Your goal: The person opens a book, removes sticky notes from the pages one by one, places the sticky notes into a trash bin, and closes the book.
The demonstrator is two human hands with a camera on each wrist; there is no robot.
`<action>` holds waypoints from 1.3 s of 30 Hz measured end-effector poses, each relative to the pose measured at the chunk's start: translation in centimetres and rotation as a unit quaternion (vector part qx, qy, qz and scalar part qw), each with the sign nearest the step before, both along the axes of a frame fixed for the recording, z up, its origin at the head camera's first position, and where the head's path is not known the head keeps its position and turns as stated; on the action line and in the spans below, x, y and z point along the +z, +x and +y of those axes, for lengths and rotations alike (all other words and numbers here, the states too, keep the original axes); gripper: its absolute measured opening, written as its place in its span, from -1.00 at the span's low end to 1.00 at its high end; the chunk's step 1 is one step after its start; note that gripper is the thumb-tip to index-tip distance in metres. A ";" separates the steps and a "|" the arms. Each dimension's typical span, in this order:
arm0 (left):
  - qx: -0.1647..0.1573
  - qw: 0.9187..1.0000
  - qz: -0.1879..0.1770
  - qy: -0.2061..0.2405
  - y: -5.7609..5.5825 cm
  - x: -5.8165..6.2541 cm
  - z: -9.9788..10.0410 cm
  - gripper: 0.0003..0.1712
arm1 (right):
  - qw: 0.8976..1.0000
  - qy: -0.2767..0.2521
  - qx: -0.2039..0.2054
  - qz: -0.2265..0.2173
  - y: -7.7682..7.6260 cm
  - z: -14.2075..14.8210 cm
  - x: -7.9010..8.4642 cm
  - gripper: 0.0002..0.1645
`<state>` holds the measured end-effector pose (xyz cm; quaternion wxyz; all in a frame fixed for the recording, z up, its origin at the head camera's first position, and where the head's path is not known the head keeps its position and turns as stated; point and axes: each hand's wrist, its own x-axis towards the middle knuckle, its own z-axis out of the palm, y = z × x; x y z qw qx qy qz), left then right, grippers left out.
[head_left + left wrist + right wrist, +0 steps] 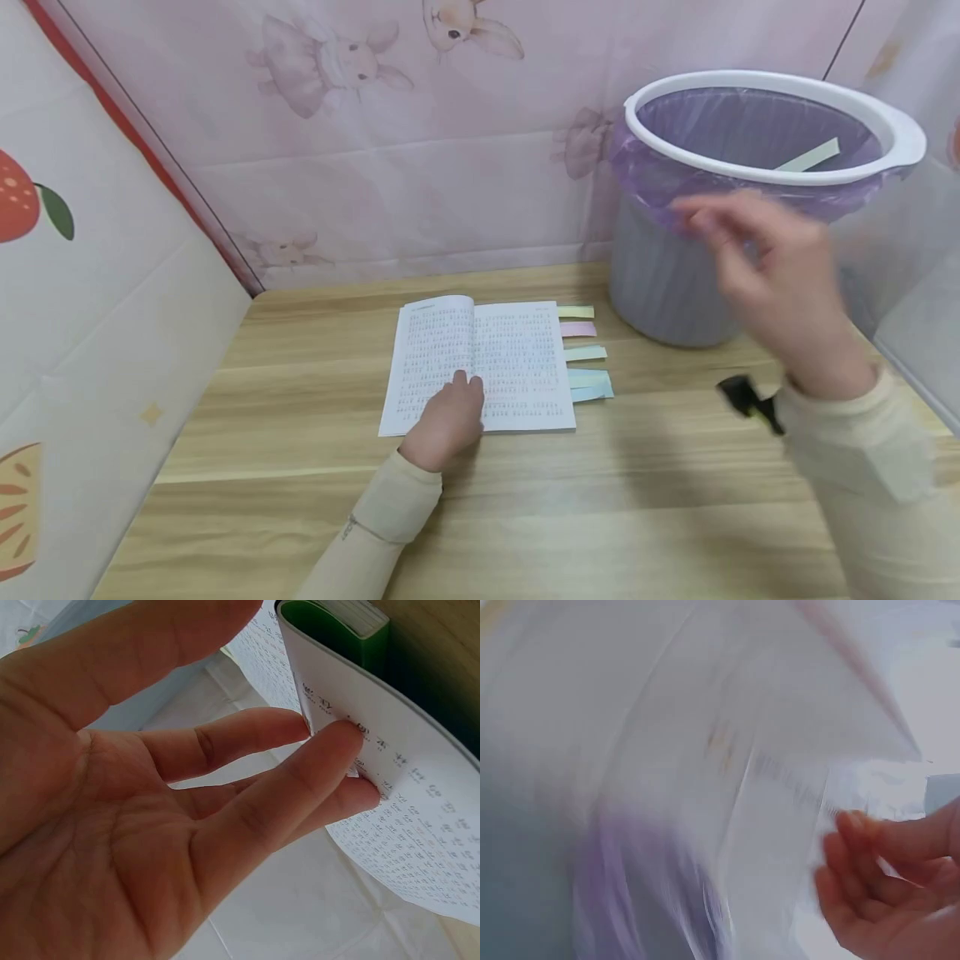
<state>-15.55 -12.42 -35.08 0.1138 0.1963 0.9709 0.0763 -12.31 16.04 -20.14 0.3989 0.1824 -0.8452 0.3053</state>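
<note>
A book [517, 367] lies spread on the wooden table with printed pages up. My left hand [448, 421] rests on it near the lower spine, its fingertips touching the page, as the left wrist view also shows [202, 802]. Several coloured paper tabs [588, 379] stick out from the book's right edge. Before the bin's front rim my right hand [783, 275] is raised and blurred, fingers loosely bent and no object visible in them. In the right wrist view, the thumb and fingertips of that hand [892, 881] come close together.
The grey waste bin [667, 275] with a purple liner [648, 179] and white rim [757, 172] stands at the back right. A pale paper strip [813, 156] shows inside it. Printed curtains [420, 200] rise behind the table [300, 392] and on both sides.
</note>
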 end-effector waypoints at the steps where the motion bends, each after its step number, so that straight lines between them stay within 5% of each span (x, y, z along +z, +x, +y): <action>1: 0.000 1.000 0.003 0.001 0.0 0.0 0.0 -0.71 | 0.998 -0.013 0.040 -0.052 0.1 -0.8 -1.0 -0.77; 2: 0.000 1.000 0.004 0.002 -0.1 0.1 0.0 -0.71 | 0.990 -0.028 0.074 -0.113 0.0 -1.4 -2.1 -0.76; 4: -0.001 1.000 0.004 0.003 -0.1 0.1 0.0 -0.70 | 0.959 -0.059 0.121 -0.251 -1.1 -2.4 -4.8 -0.71; 8: -0.002 1.000 -0.005 -0.003 0.1 0.1 0.2 -0.66 | 0.871 -0.121 0.126 -0.459 -4.1 -3.5 -10.2 -0.58; 12: -0.005 1.000 -0.012 -0.004 0.1 0.0 0.5 -0.61 | 0.813 -0.181 0.087 -0.546 -6.0 -4.0 -13.7 -0.54; 16: -0.003 1.000 -0.016 -0.005 0.1 -0.1 0.6 -0.57 | 0.784 -0.213 0.085 -0.577 -6.6 -4.2 -15.3 -0.54; 23: 0.001 1.000 -0.009 -0.008 0.1 -0.1 0.3 -0.59 | 0.784 -0.211 0.096 -0.576 -6.8 -4.9 -15.5 -0.51; 32: 0.005 1.000 -0.010 -0.004 0.2 0.1 0.0 -0.64 | 0.802 -0.179 0.099 -0.562 -6.8 -5.6 -15.2 -0.50; 36: 0.002 1.000 -0.006 -0.009 0.0 0.1 0.0 -0.65 | 0.821 -0.127 0.093 -0.549 -7.8 -5.6 -15.8 -0.46; 39: 0.001 1.000 -0.007 -0.014 -0.2 0.2 0.1 -0.63 | 0.815 -0.105 0.093 -0.562 -9.3 -5.4 -15.9 -0.34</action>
